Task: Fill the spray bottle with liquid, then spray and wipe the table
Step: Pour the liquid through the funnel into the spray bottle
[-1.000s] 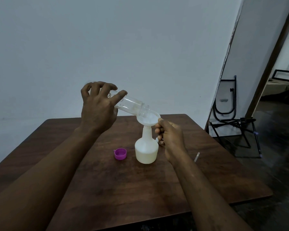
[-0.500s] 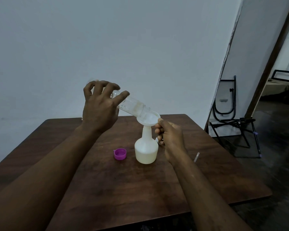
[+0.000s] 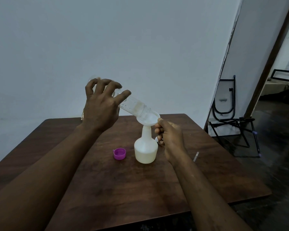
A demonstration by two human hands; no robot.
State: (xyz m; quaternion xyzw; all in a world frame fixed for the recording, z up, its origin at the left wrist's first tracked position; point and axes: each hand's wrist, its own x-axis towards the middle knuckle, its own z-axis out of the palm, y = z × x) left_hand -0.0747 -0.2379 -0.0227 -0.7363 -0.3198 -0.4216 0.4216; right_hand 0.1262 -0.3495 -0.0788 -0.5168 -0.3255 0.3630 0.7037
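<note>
A white spray bottle [image 3: 145, 150] without its head stands on the brown table [image 3: 123, 184], holding pale liquid in its lower part. A white funnel [image 3: 148, 120] sits in its neck. My right hand [image 3: 169, 139] pinches the funnel's rim at the right. My left hand [image 3: 101, 105] grips the base of a clear plastic bottle [image 3: 135, 107], tilted steeply with its mouth down in the funnel. The clear bottle looks almost empty.
A purple cap [image 3: 119, 153] lies open side up just left of the spray bottle. A thin clear tube [image 3: 195, 156] lies on the table behind my right wrist. A folded black-framed chair [image 3: 227, 104] leans on the wall at the right, beside a doorway.
My left hand has raised the clear bottle's base, so the bottle tilts more steeply into the funnel. My right hand and the spray bottle stay put.
</note>
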